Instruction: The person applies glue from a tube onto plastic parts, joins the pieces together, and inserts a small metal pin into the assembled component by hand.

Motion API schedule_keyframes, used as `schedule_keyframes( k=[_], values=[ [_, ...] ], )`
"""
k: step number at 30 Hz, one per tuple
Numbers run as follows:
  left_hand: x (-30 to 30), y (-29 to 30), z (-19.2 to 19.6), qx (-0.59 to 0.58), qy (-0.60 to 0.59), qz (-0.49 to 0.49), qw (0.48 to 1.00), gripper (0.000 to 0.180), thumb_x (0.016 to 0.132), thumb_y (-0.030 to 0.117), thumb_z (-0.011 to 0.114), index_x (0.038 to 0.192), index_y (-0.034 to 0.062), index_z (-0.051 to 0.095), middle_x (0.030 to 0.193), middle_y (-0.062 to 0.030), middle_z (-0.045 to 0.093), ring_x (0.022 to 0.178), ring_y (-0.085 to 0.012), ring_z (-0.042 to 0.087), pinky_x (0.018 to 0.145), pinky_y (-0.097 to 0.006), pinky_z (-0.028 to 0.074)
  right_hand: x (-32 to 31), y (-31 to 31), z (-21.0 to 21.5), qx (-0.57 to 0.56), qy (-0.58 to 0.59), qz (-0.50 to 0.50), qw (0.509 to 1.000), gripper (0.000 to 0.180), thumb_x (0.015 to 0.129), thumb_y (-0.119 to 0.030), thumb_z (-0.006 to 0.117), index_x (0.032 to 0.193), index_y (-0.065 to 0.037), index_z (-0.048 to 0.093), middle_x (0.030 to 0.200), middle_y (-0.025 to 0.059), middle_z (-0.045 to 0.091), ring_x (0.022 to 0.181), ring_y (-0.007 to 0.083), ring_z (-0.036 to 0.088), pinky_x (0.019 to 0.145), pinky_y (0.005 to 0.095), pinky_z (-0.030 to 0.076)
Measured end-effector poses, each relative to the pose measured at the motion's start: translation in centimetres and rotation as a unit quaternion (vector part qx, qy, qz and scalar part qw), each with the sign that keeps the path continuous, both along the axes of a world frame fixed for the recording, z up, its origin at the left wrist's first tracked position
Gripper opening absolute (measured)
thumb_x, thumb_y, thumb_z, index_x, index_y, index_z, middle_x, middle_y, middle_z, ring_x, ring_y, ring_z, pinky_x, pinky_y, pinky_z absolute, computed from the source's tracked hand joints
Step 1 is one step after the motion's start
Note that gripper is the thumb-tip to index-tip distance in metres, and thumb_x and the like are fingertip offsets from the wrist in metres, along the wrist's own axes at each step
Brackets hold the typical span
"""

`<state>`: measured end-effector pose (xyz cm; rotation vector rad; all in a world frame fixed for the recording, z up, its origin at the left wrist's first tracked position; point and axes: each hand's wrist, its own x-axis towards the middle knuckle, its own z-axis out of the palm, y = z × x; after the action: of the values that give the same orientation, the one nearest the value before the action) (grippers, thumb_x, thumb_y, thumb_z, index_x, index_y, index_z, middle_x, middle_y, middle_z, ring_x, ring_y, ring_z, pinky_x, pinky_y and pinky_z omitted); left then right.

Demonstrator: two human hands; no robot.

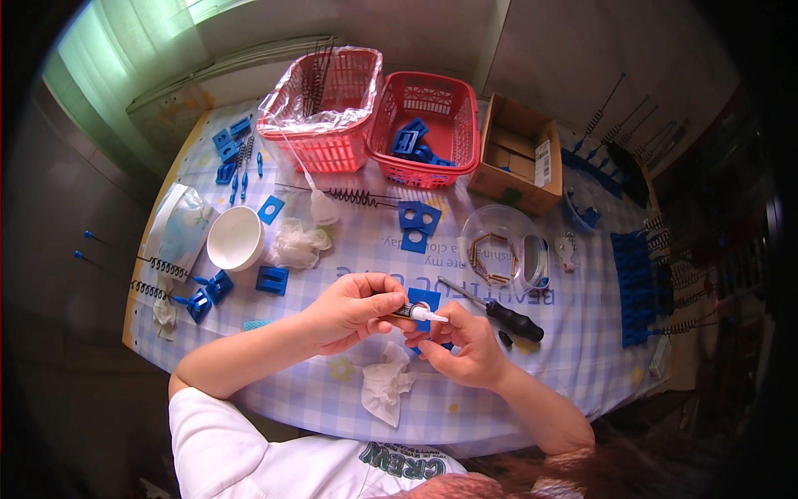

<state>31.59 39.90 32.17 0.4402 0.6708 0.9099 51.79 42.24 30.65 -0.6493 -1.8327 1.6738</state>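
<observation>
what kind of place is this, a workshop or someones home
Most likely a home table used for small piecework assembly. A checked tablecloth covers it, two red baskets hold blue plastic parts, and springs, a screwdriver and a curtained window are in view.

Bright window daylight from upper left; fisheye bends the edges, with dark, blurred corners.

Screwdriver (499,310) right of hands; baskets (374,116) behind; bowl (235,238) left.
</observation>
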Motion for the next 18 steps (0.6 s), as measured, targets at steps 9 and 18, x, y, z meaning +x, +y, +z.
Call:
schedule_keyframes(
  k=[9,18],
  values=[
    [0.2,-0.6,-0.1,-0.028,-0.061,-0.011,0.998,0.012,0.082,0.010,0.054,0.088,0.0000,0.051,0.084,-0.0090,0.058,0.075,-0.0150,0.062,0.056,-0.014,0.050,0.5,0.9,0.0,-0.290,0.164,0.027,0.943,0.032,0.079,-0.009,0.057,0.106,-0.002,0.042,0.086,0.0061,0.055,0.073,0.0145,0.057,0.062,0.0236,0.047],
    [0.9,-1.3,0.1,0.011,-0.011,-0.054,0.998,0.014,0.082,0.010,0.055,0.090,-0.0004,0.052,0.087,-0.0101,0.058,0.077,-0.0161,0.062,0.059,-0.015,0.050,0.6,1.2,0.0,-0.371,0.158,0.082,0.911,0.037,0.074,-0.001,0.059,0.108,0.000,0.048,0.091,0.0063,0.056,0.079,0.0109,0.056,0.066,0.0233,0.047]
  ],
)
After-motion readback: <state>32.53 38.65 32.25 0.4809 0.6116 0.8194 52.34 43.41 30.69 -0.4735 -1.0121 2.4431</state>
